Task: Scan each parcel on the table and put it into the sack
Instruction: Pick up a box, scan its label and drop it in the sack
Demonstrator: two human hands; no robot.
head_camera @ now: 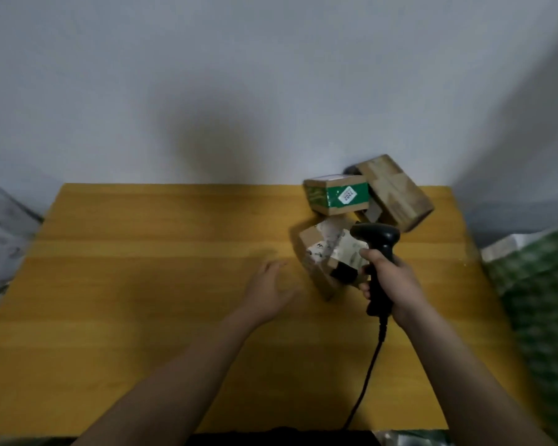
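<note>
The right hand (390,278) grips the black scanner (376,239), aimed toward 11 o'clock at the nearest parcel (327,249) on the table (142,284). The left hand (268,284), fingers loosely spread and empty, reaches toward that parcel. Scanning appears underway; next, the left hand likely must grasp it for the green sack (541,284) at 3 o'clock.

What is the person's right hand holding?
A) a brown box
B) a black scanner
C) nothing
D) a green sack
B: the right hand is curled around the handle of the black scanner, whose cord hangs down toward the table's near edge, while the left hand is open and empty.
</note>
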